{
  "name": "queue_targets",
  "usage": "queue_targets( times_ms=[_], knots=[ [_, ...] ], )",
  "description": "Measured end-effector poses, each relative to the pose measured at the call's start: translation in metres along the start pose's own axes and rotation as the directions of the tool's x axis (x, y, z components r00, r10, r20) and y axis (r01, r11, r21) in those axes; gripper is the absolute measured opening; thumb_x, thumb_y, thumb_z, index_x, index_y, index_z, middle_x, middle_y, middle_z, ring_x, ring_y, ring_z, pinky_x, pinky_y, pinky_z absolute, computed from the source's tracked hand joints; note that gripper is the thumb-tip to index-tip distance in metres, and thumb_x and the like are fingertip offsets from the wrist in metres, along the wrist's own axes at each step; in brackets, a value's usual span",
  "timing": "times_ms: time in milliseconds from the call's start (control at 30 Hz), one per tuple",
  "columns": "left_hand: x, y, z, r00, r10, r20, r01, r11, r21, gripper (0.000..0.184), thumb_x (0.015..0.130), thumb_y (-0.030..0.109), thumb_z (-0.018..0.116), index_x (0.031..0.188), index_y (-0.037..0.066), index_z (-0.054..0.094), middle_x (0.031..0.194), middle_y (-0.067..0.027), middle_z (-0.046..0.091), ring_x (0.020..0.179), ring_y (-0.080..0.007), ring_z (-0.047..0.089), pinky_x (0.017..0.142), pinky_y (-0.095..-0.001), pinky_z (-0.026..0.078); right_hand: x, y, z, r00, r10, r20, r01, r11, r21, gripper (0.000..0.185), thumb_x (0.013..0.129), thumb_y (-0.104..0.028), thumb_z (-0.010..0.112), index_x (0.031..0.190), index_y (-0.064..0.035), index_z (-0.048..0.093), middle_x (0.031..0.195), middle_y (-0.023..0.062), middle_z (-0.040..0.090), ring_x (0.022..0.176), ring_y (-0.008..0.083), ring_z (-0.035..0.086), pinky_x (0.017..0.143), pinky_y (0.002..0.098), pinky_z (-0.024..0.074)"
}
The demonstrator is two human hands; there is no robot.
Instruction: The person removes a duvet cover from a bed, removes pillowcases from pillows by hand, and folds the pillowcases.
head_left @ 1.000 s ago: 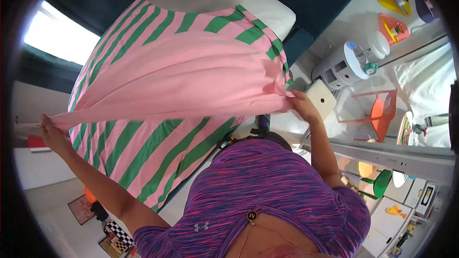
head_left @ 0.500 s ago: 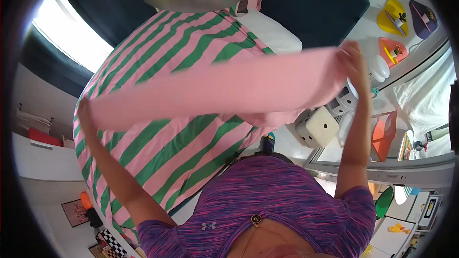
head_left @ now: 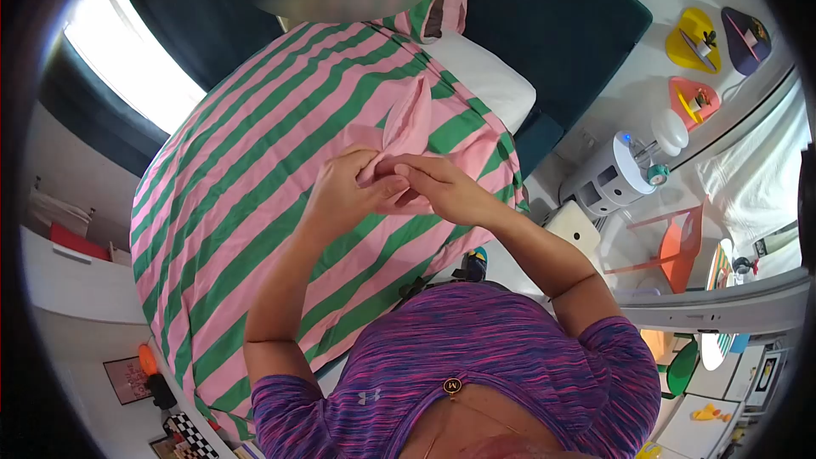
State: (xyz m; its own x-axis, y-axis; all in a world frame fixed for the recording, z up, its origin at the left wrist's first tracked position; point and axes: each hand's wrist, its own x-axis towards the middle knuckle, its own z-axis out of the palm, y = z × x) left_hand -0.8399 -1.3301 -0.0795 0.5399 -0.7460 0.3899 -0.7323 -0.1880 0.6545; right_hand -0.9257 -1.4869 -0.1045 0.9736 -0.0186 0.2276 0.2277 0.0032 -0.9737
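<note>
A plain pink cloth (head_left: 408, 116) hangs in folds from my two hands, bunched above the striped bed. My left hand (head_left: 347, 189) is closed on one edge of it. Close against it, fingers almost touching, my right hand (head_left: 438, 187) also grips the cloth. My fingers partly hide where the edges meet. Beneath lies a pink and green striped bedspread (head_left: 246, 229), with some wrinkles. Whether the cloth touches the bedspread I cannot tell.
A white pillow (head_left: 484, 76) and a striped pillow (head_left: 438, 0) lie by the dark headboard (head_left: 561, 25). On the right stand a white round cabinet (head_left: 608, 178), a white dice-shaped stool (head_left: 571, 229) and an orange chair (head_left: 680, 251). Dark curtains flank a bright window (head_left: 127, 51).
My hands have come together from wide apart, the right one moving far to the left and the left one to the right. The stretched cloth now hangs folded between them.
</note>
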Motion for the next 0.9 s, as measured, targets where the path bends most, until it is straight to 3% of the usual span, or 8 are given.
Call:
queue_targets(
  times_ms=[167, 500, 567, 633, 700, 800, 833, 900],
  knots=[
    [-0.019, 0.022, -0.025, 0.991, -0.107, 0.076, 0.114, 0.989, -0.097, 0.018, 0.071, 0.010, 0.063, 0.078, -0.005, 0.056, 0.080, -0.0103, 0.057, 0.069, -0.0195, 0.055, 0.060, -0.0283, 0.043, 0.017, -0.013, -0.037, 0.884, -0.427, 0.191, 0.418, 0.541, -0.730, 0.030, 0.072, -0.018, 0.062, 0.095, -0.0017, 0.054, 0.116, 0.0166, 0.044, 0.099, 0.0264, 0.045, 0.086, 0.0370, 0.0345],
    [-0.080, -0.013, -0.124, 0.970, -0.069, -0.235, -0.008, 0.950, -0.313, 0.020, 0.067, 0.010, 0.063, 0.079, -0.005, 0.058, 0.073, -0.0051, 0.055, 0.069, -0.0106, 0.051, 0.061, -0.0234, 0.040, 0.011, 0.058, -0.080, 0.874, 0.126, 0.469, 0.394, 0.379, -0.837, 0.025, 0.068, -0.023, 0.063, 0.090, -0.0122, 0.061, 0.103, 0.0095, 0.053, 0.103, 0.0289, 0.045, 0.091, 0.0466, 0.0277],
    [-0.071, -0.056, -0.133, 0.926, -0.366, -0.091, 0.375, 0.920, 0.113, 0.018, 0.069, 0.010, 0.059, 0.080, -0.003, 0.059, 0.072, -0.0071, 0.057, 0.068, -0.0154, 0.053, 0.062, -0.0263, 0.042, 0.042, 0.060, -0.098, 0.913, 0.212, 0.349, 0.345, 0.057, -0.937, 0.023, 0.073, -0.025, 0.059, 0.094, -0.0171, 0.063, 0.088, 0.0071, 0.058, 0.091, 0.0267, 0.052, 0.085, 0.0472, 0.0332],
    [-0.056, -0.132, -0.139, 0.956, -0.155, -0.248, 0.258, 0.845, 0.467, 0.016, 0.069, 0.008, 0.057, 0.082, -0.002, 0.059, 0.075, -0.0099, 0.059, 0.068, -0.0222, 0.055, 0.064, -0.0307, 0.043, 0.080, 0.027, -0.102, 0.961, 0.018, 0.277, 0.274, -0.221, -0.936, 0.014, 0.073, -0.017, 0.054, 0.083, -0.0159, 0.064, 0.076, 0.0072, 0.058, 0.077, 0.0269, 0.056, 0.077, 0.0440, 0.0384],
    [-0.039, -0.135, -0.179, 0.851, 0.137, -0.507, 0.183, 0.827, 0.531, 0.019, 0.069, 0.006, 0.054, 0.086, -0.003, 0.059, 0.078, -0.0141, 0.061, 0.074, -0.0285, 0.057, 0.067, -0.0347, 0.045, 0.110, -0.060, -0.086, 0.634, -0.657, 0.408, 0.248, -0.328, -0.912, 0.004, 0.065, -0.009, 0.055, 0.065, -0.0092, 0.059, 0.062, 0.0060, 0.055, 0.063, 0.0251, 0.055, 0.062, 0.0372, 0.0431],
    [-0.062, -0.092, -0.233, 0.496, 0.587, -0.640, -0.032, 0.748, 0.662, 0.015, 0.077, 0.000, 0.048, 0.089, -0.003, 0.058, 0.082, -0.0102, 0.062, 0.076, -0.0178, 0.058, 0.069, -0.0284, 0.047, 0.079, -0.139, -0.051, 0.263, -0.964, -0.033, 0.484, 0.162, -0.860, 0.010, 0.073, -0.005, 0.054, 0.082, -0.0024, 0.058, 0.076, 0.0073, 0.058, 0.066, 0.0206, 0.052, 0.062, 0.0336, 0.0414],
    [-0.071, -0.077, -0.243, 0.373, 0.661, -0.651, -0.142, 0.734, 0.664, 0.013, 0.080, 0.000, 0.048, 0.088, -0.003, 0.057, 0.081, -0.0087, 0.062, 0.075, -0.0141, 0.058, 0.067, -0.0262, 0.048, 0.079, -0.124, -0.056, 0.350, -0.929, 0.116, 0.311, -0.001, -0.950, 0.007, 0.071, -0.007, 0.055, 0.076, -0.0045, 0.057, 0.072, 0.0064, 0.057, 0.067, 0.0211, 0.053, 0.064, 0.0342, 0.0419],
    [-0.085, -0.152, -0.209, 0.807, 0.247, -0.537, 0.038, 0.885, 0.465, 0.018, 0.078, 0.007, 0.049, 0.094, 0.000, 0.057, 0.090, -0.0096, 0.059, 0.084, -0.0166, 0.055, 0.075, -0.0285, 0.044, 0.077, -0.094, -0.065, 0.491, -0.772, 0.403, 0.038, -0.444, -0.895, 0.005, 0.065, -0.013, 0.055, 0.063, -0.0087, 0.056, 0.064, 0.0046, 0.056, 0.069, 0.0221, 0.055, 0.070, 0.0354, 0.0429]
  ],
)
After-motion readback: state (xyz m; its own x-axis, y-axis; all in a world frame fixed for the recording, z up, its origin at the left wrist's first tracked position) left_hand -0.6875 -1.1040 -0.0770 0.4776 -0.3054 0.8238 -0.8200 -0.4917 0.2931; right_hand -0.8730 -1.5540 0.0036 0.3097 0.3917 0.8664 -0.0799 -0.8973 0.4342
